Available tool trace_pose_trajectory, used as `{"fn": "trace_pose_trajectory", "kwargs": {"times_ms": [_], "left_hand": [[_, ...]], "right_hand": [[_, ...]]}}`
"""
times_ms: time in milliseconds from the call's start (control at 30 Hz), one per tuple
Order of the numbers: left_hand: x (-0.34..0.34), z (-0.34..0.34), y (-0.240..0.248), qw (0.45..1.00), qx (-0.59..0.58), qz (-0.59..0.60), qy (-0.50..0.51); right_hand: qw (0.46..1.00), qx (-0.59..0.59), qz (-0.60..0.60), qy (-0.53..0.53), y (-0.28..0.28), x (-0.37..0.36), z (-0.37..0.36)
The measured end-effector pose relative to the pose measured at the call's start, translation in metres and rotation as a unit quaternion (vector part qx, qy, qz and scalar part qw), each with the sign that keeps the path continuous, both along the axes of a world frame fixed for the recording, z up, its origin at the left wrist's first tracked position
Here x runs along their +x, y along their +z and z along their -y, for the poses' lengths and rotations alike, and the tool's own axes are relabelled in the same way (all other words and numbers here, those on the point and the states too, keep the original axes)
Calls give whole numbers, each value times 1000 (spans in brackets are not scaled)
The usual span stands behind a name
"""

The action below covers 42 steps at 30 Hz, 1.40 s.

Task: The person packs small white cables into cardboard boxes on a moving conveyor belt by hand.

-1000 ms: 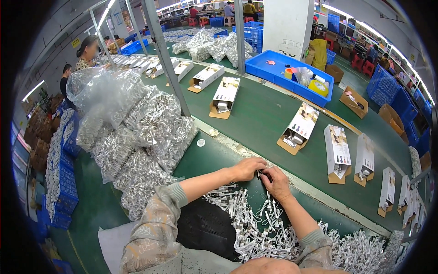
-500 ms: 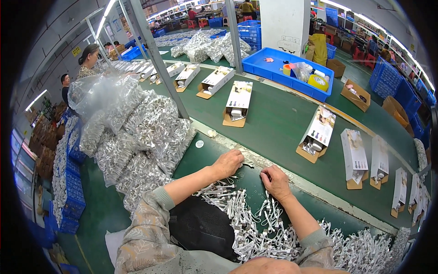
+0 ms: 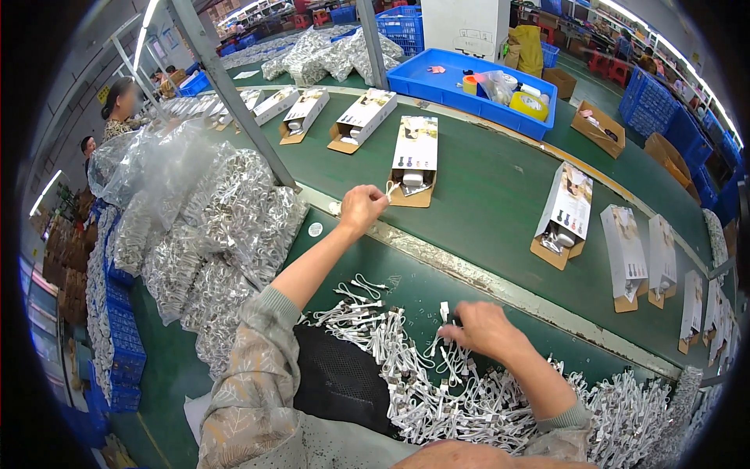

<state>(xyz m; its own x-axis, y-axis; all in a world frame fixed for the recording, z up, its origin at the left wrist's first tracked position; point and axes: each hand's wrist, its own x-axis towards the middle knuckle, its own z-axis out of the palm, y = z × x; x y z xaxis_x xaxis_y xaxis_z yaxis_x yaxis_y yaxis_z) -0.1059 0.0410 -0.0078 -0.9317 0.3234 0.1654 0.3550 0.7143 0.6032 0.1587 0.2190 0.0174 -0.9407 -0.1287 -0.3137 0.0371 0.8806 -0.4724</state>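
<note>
cable (image 3: 391,188) at the mouth of an open box (image 3: 416,144), left hand (image 3: 365,208) out over the belt (image 3: 484,211)

the left hand is narrow, thumb and fingers closed on the cable, a thin white loop that stands out past the fingertips at the near left edge of the open box. whether the loop touches the cardboard is hard to say from this angle. the box lies on the green belt with its brown flap folded out toward the person, and a white part (image 3: 413,179) shows inside the mouth.

the right hand (image 3: 486,328) is on the person's side of the worn rail (image 3: 422,251). its thumb and fingers are partly curled beside a white plug (image 3: 444,311); i cannot tell whether they grip it. below it lies a heap of white cables (image 3: 426,391), spreading well to the right, with black mesh fabric (image 3: 340,383) along its left side.

a white box (image 3: 363,113) lies to the left of the open one, and another (image 3: 564,199) to the right, with more in line at both ends. clear bags (image 3: 234,203) packed with cables pile up on the left, near a grey post (image 3: 234,92). a round white sticker (image 3: 315,229) sits just beside them. beyond the belt, a blue tray (image 3: 426,78) holds a yellow roll (image 3: 529,105) among other small items. a co-worker (image 3: 117,109) is past the bags.
</note>
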Motion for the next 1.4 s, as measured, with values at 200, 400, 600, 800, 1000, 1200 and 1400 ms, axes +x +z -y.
{"fn": "trace_pose_trajectory", "kwargs": {"times_ms": [200,400,600,800,1000,1200,1400], "left_hand": [[-1,-61,-38,999,-23,1,44],[14,-94,-43,969,129,195,85],[22,-123,-40,891,295,317,133],[78,-110,-7,940,197,212,-178],[146,-44,22,880,-18,223,-420],[147,-4,4,908,-63,80,-406],[139,23,10,919,-90,-32,-381]], "right_hand": [[997,-60,-6,48,-16,13,24],[991,-121,-60,22,-17,18,22],[994,-99,-47,23,-16,16,29],[978,-196,18,-68,-7,12,8],[964,-206,-9,-167,-13,7,-8],[942,-281,-37,-181,-24,7,-7],[863,-402,35,-305,-11,-27,-37]]}}
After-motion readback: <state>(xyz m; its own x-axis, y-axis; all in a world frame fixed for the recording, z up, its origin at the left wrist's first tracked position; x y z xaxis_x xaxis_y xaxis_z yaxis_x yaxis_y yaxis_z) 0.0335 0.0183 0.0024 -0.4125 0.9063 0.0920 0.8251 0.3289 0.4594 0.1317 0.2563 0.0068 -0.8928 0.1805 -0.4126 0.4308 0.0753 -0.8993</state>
